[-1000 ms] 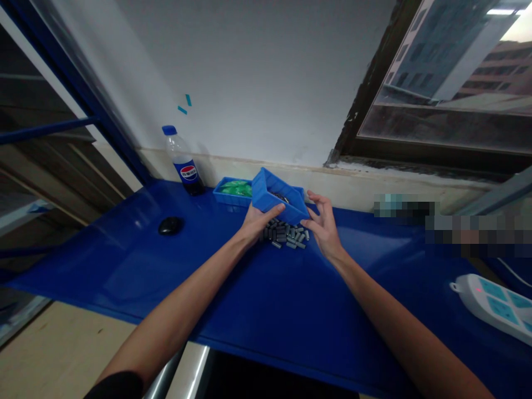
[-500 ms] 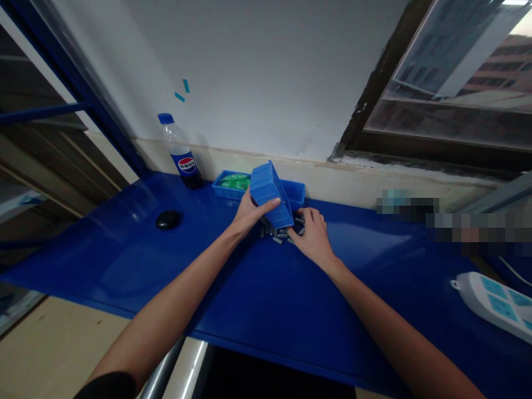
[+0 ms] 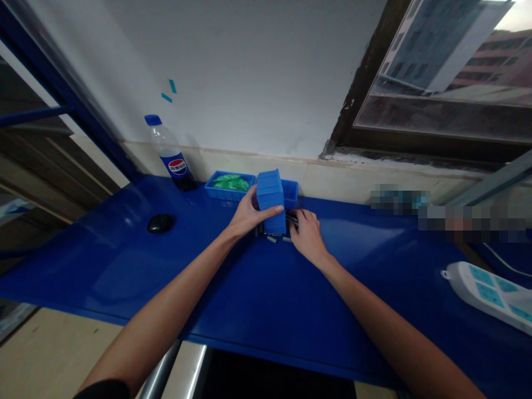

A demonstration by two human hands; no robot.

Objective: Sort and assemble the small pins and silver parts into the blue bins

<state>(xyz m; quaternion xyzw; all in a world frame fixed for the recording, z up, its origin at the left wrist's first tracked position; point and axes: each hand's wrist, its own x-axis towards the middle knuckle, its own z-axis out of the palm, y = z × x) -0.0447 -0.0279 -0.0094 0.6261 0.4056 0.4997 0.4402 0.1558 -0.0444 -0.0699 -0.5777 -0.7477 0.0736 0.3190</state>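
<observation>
My left hand (image 3: 246, 215) is closed around a small blue plastic bin (image 3: 271, 200), thumb across its near side. The bin is tipped on its side over the table, its opening turned away to the right. Small grey metal cylinders (image 3: 271, 239) lie loose below it, several hidden behind it. My right hand (image 3: 306, 233) is at the bin's right with curled fingers, gathered on a few of the cylinders; its fingertips are partly hidden. Behind stand a blue bin of green packets (image 3: 230, 182) and another blue bin (image 3: 290, 191), partly covered by the held one.
A cola bottle (image 3: 174, 158) stands by the wall at the left, with a black computer mouse (image 3: 160, 223) in front of it. A white power strip (image 3: 484, 291) lies at the right of the blue table (image 3: 233, 299). A window (image 3: 440, 83) is at the upper right.
My left hand has turned the bin more upright on its side and lowered it slightly. My right hand's fingers have curled in closer to its opening, and fewer cylinders show. The view has shifted slightly.
</observation>
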